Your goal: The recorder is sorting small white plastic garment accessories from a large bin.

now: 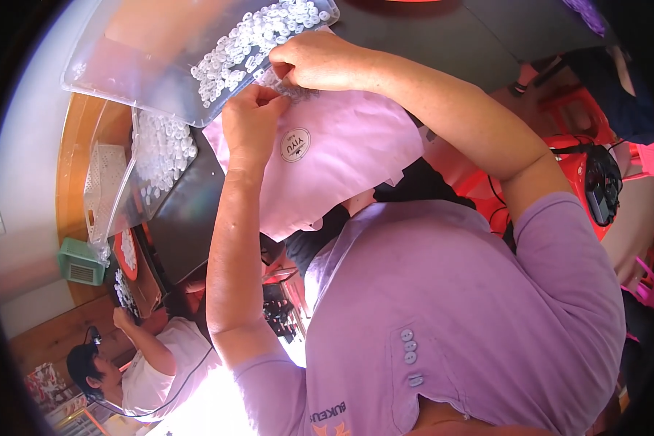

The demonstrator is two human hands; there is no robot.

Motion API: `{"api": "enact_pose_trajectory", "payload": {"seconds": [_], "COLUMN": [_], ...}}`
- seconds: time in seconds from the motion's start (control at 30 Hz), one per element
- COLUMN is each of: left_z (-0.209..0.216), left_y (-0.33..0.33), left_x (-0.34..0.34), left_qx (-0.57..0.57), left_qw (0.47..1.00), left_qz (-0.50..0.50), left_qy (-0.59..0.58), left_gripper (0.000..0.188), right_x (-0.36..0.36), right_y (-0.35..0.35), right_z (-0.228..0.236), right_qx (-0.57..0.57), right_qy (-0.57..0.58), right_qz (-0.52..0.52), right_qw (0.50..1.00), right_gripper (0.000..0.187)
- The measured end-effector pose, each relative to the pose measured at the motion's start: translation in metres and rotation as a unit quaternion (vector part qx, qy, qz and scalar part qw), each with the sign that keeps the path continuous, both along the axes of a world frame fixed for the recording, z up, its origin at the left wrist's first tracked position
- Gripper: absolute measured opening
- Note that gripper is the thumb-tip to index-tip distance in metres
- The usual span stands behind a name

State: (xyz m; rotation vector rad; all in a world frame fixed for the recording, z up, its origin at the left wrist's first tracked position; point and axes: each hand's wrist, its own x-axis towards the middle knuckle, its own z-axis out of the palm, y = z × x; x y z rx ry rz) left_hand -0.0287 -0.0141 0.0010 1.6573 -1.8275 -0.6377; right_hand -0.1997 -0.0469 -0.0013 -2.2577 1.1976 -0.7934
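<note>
When viewed from above, note left hand and right hand close together over pink cloth, with grip apparently pinched in both, on what impossible to tell; find small clear pieces between, nearer the right hand, and transparent tray beyond.

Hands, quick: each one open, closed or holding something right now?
Left hand: fingers curled by the pink cloth; whether they grip anything can't be told.
Right hand: fingers curled by the clear tray; hold can't be told either.

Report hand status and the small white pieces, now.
Left hand, right hand close together over pink cloth. Fingers bent, grip unclear. Small white plastic pieces in clear bin, its edge near both hands.
</note>
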Motion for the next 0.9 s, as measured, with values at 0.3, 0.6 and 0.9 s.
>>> {"api": "enact_pose_trajectory", "payload": {"seconds": [0.3, 0.6, 0.9], "left_z": [0.008, 0.011, -0.005], "left_y": [-0.005, 0.015, 0.023], "left_x": [-0.002, 0.011, 0.017], "left_qx": [0.037, 0.072, 0.111], "left_qw": [0.999, 0.897, 0.786], "left_qz": [-0.021, 0.027, 0.028], "left_qy": [0.014, 0.434, 0.607], "left_gripper": [0.012, 0.006, 0.015], "right_x": [-0.001, 0.001, 0.01], "right_y": [-0.002, 0.005, 0.012], "right_z": [0.001, 0.006, -0.002], "right_qx": [0.018, -0.108, -0.125], "right_qy": [-0.014, -0.171, -0.153], "right_qz": [0.006, 0.083, 0.118], "right_qw": [1.0, 0.976, 0.973], "right_gripper": [0.013, 0.013, 0.022]}}
